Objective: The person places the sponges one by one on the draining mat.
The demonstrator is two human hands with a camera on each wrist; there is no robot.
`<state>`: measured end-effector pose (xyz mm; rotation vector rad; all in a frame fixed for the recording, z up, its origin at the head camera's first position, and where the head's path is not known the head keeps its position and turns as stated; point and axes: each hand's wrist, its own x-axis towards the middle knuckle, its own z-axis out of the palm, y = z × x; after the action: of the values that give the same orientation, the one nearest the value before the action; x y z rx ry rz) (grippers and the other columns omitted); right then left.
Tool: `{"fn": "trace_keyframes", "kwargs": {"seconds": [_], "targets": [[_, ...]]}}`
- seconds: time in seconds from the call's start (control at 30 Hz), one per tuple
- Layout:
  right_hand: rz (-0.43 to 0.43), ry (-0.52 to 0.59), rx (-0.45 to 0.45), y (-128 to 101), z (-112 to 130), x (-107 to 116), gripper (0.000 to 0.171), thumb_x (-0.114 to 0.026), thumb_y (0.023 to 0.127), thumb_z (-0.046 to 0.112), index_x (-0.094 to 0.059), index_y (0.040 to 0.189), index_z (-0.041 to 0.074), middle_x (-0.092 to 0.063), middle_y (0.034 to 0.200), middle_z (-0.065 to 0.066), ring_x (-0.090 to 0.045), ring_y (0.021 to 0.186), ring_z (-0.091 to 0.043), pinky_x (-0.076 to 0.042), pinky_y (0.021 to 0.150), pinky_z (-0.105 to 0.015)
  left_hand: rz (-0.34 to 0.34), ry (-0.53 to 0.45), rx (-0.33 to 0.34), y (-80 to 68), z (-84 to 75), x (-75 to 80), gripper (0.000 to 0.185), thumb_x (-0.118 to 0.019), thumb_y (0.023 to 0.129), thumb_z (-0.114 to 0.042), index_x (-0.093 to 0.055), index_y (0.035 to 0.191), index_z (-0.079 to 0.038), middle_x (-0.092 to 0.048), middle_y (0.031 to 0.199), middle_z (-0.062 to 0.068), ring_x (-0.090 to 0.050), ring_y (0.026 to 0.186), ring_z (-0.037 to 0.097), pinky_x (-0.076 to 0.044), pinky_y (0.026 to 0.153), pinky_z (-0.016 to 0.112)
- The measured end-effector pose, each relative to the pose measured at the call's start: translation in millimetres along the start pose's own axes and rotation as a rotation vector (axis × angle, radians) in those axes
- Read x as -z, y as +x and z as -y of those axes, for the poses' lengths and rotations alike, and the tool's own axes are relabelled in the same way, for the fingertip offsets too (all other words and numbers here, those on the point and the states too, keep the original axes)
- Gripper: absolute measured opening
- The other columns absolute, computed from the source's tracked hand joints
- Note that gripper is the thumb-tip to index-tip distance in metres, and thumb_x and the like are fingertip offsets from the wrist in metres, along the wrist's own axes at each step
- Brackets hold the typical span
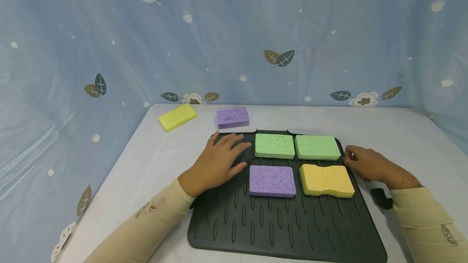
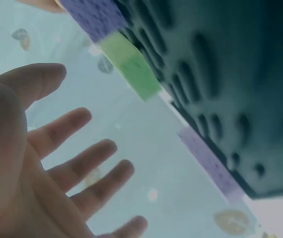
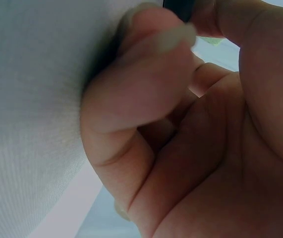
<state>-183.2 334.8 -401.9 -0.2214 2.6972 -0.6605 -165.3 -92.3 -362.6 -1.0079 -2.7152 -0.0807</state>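
A dark ribbed mat [image 1: 256,230] lies on the white table, bearing two green sponges [image 1: 274,146] [image 1: 317,147], a purple sponge [image 1: 272,181] and a yellow sponge [image 1: 326,180] with notched sides. My left hand [image 1: 215,165] is over the mat's left part, fingers spread and holding nothing; its palm [image 2: 12,163] shows in the left wrist view, apart from the sponges. At the mat's right edge, beside the right green sponge, my right hand [image 1: 373,165] pinches the rim with curled fingers. In the right wrist view, those fingers [image 3: 141,89] partly hide the dark rim.
Behind the mat lie another purple sponge [image 1: 232,117] and a bright yellow sponge [image 1: 177,117] on the white table [image 1: 146,161]. A black object [image 1: 381,198] sits at the right wrist. Blue leaf-patterned cloth [image 1: 226,39] hangs around the back and sides.
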Motion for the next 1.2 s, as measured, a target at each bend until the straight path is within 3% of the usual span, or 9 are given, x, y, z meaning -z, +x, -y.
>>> {"fn": "trace_keyframes", "kwargs": {"seconds": [0.2,0.43,0.57,0.8,0.93,1.2], "targets": [[-0.003,0.007,0.009,2,3,-2,0.016,-0.045,0.102,0.017,-0.051,0.093,0.006,-0.047,0.059,0.001,-0.046,0.05,-0.014,-0.041,0.046,-0.031,-0.013,0.019,0.029,1.4,20.3,-2.4,0.055,-0.061,0.098,-0.045,-0.052,0.146,-0.021,-0.049,0.152,0.01,-0.048,0.14,0.03,-0.029,0.117,0.065],[-0.008,0.025,0.008,4,6,-7,0.016,-0.044,0.102,0.017,-0.051,0.093,0.006,-0.048,0.059,0.001,-0.047,0.05,-0.014,-0.041,0.047,-0.031,-0.006,0.102,0.052,5.8,58.1,-0.4,0.057,-0.057,0.099,-0.048,-0.049,0.148,-0.021,-0.048,0.153,0.012,-0.046,0.141,0.033,-0.025,0.118,0.066],[-0.013,0.023,-0.001,0,5,-4,0.016,-0.044,0.102,0.017,-0.052,0.092,0.006,-0.049,0.06,0.0,-0.047,0.051,-0.015,-0.041,0.047,-0.031,0.044,0.146,0.069,14.4,78.6,-0.7,0.063,-0.053,0.099,-0.054,-0.044,0.152,-0.022,-0.043,0.156,0.014,-0.043,0.143,0.034,-0.025,0.118,0.066],[-0.031,0.01,0.012,-3,2,1,0.019,-0.044,0.104,0.019,-0.052,0.091,0.006,-0.048,0.06,0.0,-0.047,0.051,-0.015,-0.041,0.046,-0.031,0.227,0.141,0.217,25.7,112.6,-5.5,0.071,-0.044,0.101,-0.059,-0.03,0.159,-0.022,-0.029,0.164,0.015,-0.031,0.149,0.037,-0.02,0.119,0.067],[-0.027,0.008,0.011,-3,1,0,0.019,-0.045,0.103,0.019,-0.052,0.092,0.006,-0.048,0.061,0.0,-0.047,0.051,-0.014,-0.041,0.046,-0.031,0.291,0.09,0.293,25.7,130.4,-12.8,0.071,-0.045,0.102,-0.056,-0.026,0.16,-0.019,-0.025,0.165,0.018,-0.029,0.15,0.04,-0.019,0.119,0.068],[-0.028,0.004,-0.003,-2,1,1,0.016,-0.045,0.102,0.017,-0.051,0.092,0.007,-0.048,0.06,0.0,-0.047,0.05,-0.015,-0.042,0.047,-0.031,0.319,0.001,0.43,22.5,159.6,-18.6,0.072,-0.05,0.102,-0.049,-0.026,0.16,-0.013,-0.023,0.163,0.024,-0.024,0.149,0.046,-0.018,0.117,0.071]]}}
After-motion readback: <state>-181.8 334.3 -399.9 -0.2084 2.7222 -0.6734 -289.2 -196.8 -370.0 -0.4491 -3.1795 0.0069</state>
